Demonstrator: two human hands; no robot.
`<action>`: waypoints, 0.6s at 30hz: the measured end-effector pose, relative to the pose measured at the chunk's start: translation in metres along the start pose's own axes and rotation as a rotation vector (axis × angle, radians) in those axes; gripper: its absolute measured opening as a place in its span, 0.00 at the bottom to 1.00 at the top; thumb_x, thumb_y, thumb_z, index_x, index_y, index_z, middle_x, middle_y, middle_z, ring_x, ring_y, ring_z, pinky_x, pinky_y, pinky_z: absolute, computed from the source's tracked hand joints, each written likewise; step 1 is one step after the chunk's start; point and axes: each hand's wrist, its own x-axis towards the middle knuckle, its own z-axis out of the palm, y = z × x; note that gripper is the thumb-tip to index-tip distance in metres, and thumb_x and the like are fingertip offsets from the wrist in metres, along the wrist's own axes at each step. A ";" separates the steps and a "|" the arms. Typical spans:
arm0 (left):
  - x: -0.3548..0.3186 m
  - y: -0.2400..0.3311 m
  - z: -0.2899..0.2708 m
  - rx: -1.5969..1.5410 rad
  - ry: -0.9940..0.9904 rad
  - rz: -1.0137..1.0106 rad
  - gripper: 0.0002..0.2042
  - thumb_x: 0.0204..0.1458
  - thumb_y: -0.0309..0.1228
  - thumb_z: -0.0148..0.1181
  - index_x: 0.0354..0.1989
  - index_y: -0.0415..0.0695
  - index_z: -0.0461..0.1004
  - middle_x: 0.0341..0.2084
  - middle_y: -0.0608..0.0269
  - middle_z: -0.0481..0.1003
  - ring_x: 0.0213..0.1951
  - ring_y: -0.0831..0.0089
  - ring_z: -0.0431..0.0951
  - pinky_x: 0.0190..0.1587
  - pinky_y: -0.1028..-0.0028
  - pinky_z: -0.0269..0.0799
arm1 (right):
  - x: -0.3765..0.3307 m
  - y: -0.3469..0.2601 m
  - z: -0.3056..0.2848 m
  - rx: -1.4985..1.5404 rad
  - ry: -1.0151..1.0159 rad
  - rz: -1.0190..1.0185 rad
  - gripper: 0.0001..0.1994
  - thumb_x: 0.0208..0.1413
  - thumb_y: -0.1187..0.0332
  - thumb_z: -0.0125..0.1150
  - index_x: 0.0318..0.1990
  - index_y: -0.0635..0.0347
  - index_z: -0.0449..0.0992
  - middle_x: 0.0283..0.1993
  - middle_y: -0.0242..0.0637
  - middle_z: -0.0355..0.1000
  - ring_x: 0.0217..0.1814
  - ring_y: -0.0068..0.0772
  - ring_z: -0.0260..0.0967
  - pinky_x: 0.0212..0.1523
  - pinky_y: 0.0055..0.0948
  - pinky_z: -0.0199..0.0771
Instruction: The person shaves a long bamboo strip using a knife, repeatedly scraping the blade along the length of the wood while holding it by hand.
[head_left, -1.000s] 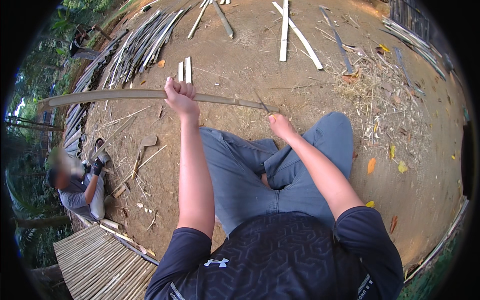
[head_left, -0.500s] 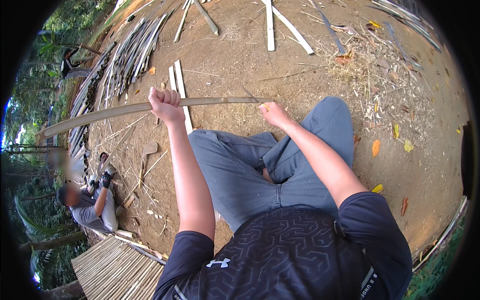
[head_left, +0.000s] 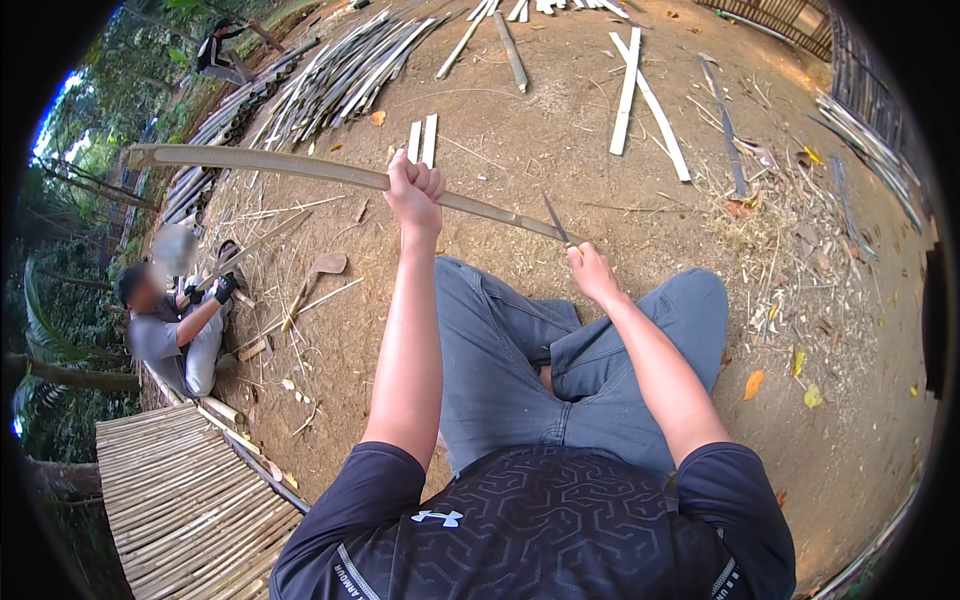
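Note:
A long, thin bamboo strip (head_left: pixel 270 165) runs from the upper left down toward my knees. My left hand (head_left: pixel 414 192) is closed around it near its middle, arm stretched out. My right hand (head_left: pixel 592 272) grips a knife (head_left: pixel 556 219) whose blade points up and meets the strip's near end. I sit on bare ground with my legs in grey trousers (head_left: pixel 560 360) folded in front of me.
A person (head_left: pixel 175 325) sits at the left working on bamboo with gloved hands. A woven bamboo mat (head_left: pixel 185 505) lies at lower left. Bundled bamboo strips (head_left: pixel 320 80) and loose slats (head_left: pixel 628 90) lie on the dirt ahead; shavings and dry leaves (head_left: pixel 790 250) spread at right.
The bamboo strip has tilted, its far end rising to the upper left. My left hand has moved right and up along it; my right hand with the knife stays at the near end.

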 end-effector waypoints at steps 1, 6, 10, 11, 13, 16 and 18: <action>-0.001 -0.001 0.004 0.000 -0.007 0.000 0.23 0.63 0.39 0.46 0.16 0.53 0.46 0.09 0.76 0.45 0.12 0.81 0.42 0.16 0.73 0.40 | -0.002 0.001 -0.002 0.000 -0.010 -0.019 0.21 0.66 0.52 0.47 0.46 0.63 0.75 0.46 0.59 0.76 0.53 0.62 0.72 0.53 0.53 0.71; 0.005 -0.009 0.021 -0.026 -0.002 -0.037 0.23 0.63 0.39 0.46 0.16 0.53 0.46 0.08 0.76 0.45 0.12 0.81 0.43 0.16 0.73 0.40 | 0.021 0.052 -0.003 -0.010 0.002 0.115 0.22 0.66 0.52 0.47 0.48 0.63 0.77 0.45 0.58 0.76 0.52 0.62 0.73 0.54 0.52 0.71; 0.003 -0.004 0.002 -0.015 0.016 -0.023 0.24 0.64 0.39 0.46 0.16 0.53 0.46 0.08 0.76 0.45 0.12 0.81 0.42 0.16 0.73 0.40 | 0.019 0.028 -0.001 0.107 -0.070 0.029 0.20 0.67 0.54 0.46 0.48 0.59 0.79 0.43 0.55 0.77 0.51 0.59 0.74 0.52 0.49 0.71; 0.002 -0.003 -0.004 -0.011 0.024 -0.018 0.24 0.64 0.40 0.46 0.16 0.53 0.46 0.08 0.76 0.45 0.12 0.81 0.42 0.16 0.73 0.40 | 0.014 0.017 0.002 0.210 -0.101 -0.043 0.20 0.67 0.54 0.46 0.48 0.59 0.79 0.43 0.55 0.78 0.51 0.58 0.74 0.52 0.48 0.71; 0.003 -0.007 0.010 -0.028 -0.002 -0.030 0.23 0.62 0.40 0.46 0.15 0.54 0.46 0.09 0.75 0.45 0.13 0.80 0.42 0.16 0.73 0.40 | 0.024 0.047 0.010 0.199 -0.038 -0.019 0.20 0.68 0.53 0.44 0.48 0.57 0.79 0.46 0.53 0.77 0.51 0.58 0.74 0.51 0.49 0.71; 0.006 -0.006 0.005 -0.031 0.019 -0.030 0.23 0.63 0.40 0.45 0.15 0.53 0.46 0.09 0.75 0.45 0.12 0.80 0.42 0.16 0.73 0.40 | 0.028 0.057 0.007 -0.048 -0.003 0.117 0.20 0.68 0.51 0.42 0.49 0.53 0.77 0.50 0.51 0.76 0.55 0.58 0.72 0.53 0.52 0.69; 0.006 -0.006 0.001 -0.047 0.023 -0.035 0.23 0.63 0.40 0.45 0.16 0.54 0.47 0.09 0.75 0.45 0.12 0.80 0.42 0.16 0.73 0.40 | 0.030 0.051 0.001 -0.094 0.007 0.118 0.20 0.68 0.51 0.42 0.49 0.51 0.77 0.49 0.50 0.77 0.54 0.59 0.72 0.53 0.53 0.70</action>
